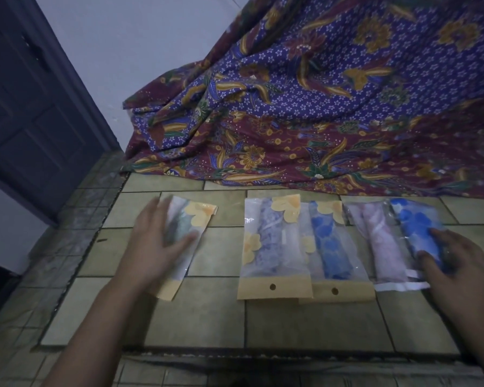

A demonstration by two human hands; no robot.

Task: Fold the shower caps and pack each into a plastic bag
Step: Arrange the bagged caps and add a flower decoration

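Observation:
Several plastic bags, each with a folded shower cap inside, lie in a row on the tiled floor. My left hand (154, 244) rests flat with fingers spread on the leftmost bag (190, 224), which holds a dark greenish cap. In the middle lie a bag with a pale lilac cap (271, 241) and one with a blue cap (333, 247). Further right is a bag with a pink cap (380, 241). My right hand (464, 272) presses on the rightmost bag (417, 227), which holds a bright blue flowered cap. Neither hand lifts a bag.
A large purple and maroon batik cloth (319, 101) drapes over something behind the row of bags. A dark door (31, 107) stands at the left. A darker tile border (76, 233) runs along the left side, and a step edge (263, 356) crosses near me.

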